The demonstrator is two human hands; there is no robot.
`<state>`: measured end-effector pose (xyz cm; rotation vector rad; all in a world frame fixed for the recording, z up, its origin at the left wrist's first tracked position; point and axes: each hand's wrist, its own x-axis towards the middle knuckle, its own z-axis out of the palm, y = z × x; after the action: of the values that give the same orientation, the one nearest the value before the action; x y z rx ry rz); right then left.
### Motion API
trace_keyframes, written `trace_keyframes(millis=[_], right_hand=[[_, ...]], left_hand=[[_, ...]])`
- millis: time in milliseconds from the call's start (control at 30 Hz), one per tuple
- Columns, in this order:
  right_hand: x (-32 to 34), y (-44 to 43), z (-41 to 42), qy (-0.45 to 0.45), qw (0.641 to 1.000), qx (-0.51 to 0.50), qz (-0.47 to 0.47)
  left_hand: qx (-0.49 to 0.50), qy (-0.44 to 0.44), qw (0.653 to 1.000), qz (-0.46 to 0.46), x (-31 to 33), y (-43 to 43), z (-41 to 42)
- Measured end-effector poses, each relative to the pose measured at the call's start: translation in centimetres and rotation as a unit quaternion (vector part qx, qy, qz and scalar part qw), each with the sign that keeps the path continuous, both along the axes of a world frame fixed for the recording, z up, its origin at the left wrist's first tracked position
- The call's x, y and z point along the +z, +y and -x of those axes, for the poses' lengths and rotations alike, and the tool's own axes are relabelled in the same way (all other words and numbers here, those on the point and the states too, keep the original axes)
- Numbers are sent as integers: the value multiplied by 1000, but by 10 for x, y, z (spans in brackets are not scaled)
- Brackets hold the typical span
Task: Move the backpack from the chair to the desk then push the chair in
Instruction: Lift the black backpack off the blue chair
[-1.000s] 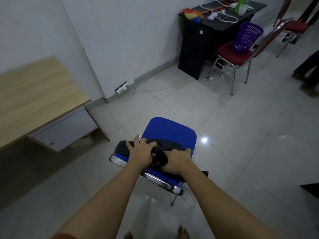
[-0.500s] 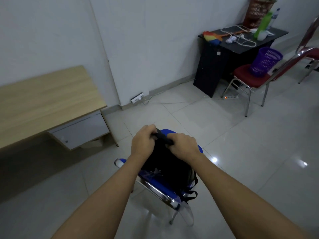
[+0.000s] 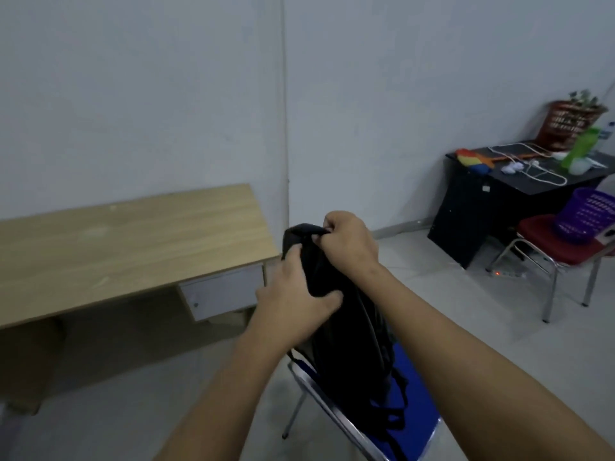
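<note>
You have the soft black fabric backpack (image 3: 346, 331) in both hands. Your right hand (image 3: 349, 242) is closed in a fist around the top edge of the bag, fingers curled over the dark rim. Your left hand (image 3: 294, 294) is clamped on the bag's upper side, thumb pressed across the cloth and fingers wrapped behind it. The backpack hangs tall and narrow, its fabric matte and slack, with a curved seam or zip line running down its length and thin black straps (image 3: 396, 410) trailing loose from its lower end.

Those straps and the bag's lower part sit over the blue padded seat of the chrome-framed chair (image 3: 416, 414); you cannot tell from this angle whether the bag's bottom touches the cushion. The chair's metal tube shines along the seat's left edge, and a slim leg drops to the pale tiled floor (image 3: 449, 294).

Left of the chair stands the light wood-grain desk (image 3: 133, 247), its top flat, smooth and rectangular, with a white drawer (image 3: 223, 291) under its near corner. The backpack's top is level with that corner, just beside it.

Far right of the chair, a black desk (image 3: 466, 221) carries white cables and a green bottle, and a red-cushioned metal chair (image 3: 545, 244) holds a purple slotted plastic basket (image 3: 585, 214).
</note>
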<state>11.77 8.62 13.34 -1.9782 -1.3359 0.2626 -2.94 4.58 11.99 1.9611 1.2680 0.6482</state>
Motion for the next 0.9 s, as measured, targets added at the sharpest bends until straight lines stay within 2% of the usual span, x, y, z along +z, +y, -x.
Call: trace_keyframes(millis=[133,200,433,533,633,833,900], right_hand=[[38,36,44,-13,999,1,-36],[55,54,65,-24,998,-1,-55],[107,130,122,14,994,-9,-109],[124,171,137,47,993,4,-110],[131,218,152,84,991,30,-98],[135,316,193,137,980,98,-107],[136,349,208,148,976,112,-112]], left_hand=[[36,122,989,-70,12,2,15],[81,135,980,-125,23,20,28],[146,75,963,-215,50,90,57],[152,-5,959,-241,60,139,78],[173,-37,946,-272,65,196,103],[215,-87,939,-256,73,304,162],[230,-80,938,-246,77,341,180]])
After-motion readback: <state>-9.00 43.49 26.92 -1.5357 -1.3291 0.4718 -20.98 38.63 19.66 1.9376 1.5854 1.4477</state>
